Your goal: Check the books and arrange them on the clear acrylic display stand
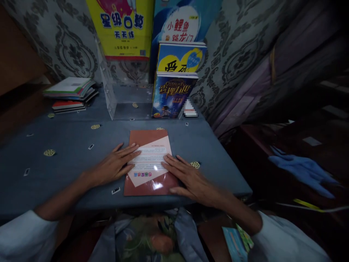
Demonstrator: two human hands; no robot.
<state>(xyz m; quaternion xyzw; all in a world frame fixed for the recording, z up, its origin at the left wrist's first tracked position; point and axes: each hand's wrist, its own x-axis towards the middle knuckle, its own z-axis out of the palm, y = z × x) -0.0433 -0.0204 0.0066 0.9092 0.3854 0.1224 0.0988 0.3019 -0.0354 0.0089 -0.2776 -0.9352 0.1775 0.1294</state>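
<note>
A thin reddish-brown book [148, 187] with a slanted pale text panel and a glossy surface lies flat near the front edge of the table. On its left side rest the fingers of my left hand [118, 162], stretched out. My right hand [191, 180] lies on the book's right side, fingers extended and flat. Neither hand grips the book; both touch its top. Behind it stands a clear acrylic book rack [109, 91]. Upright in the rack's right part are a dark blue book [170, 98], a blue-and-yellow book [181, 58] and a taller blue book [185, 22].
A yellow workbook [122, 32] stands in the rack's left part. A stack of books [72, 89] lies at the back left of the cloth-covered table [68, 174]. Patterned wall covering rises behind. Right of the table, a blue cloth-like item [302, 173] lies on a dark surface.
</note>
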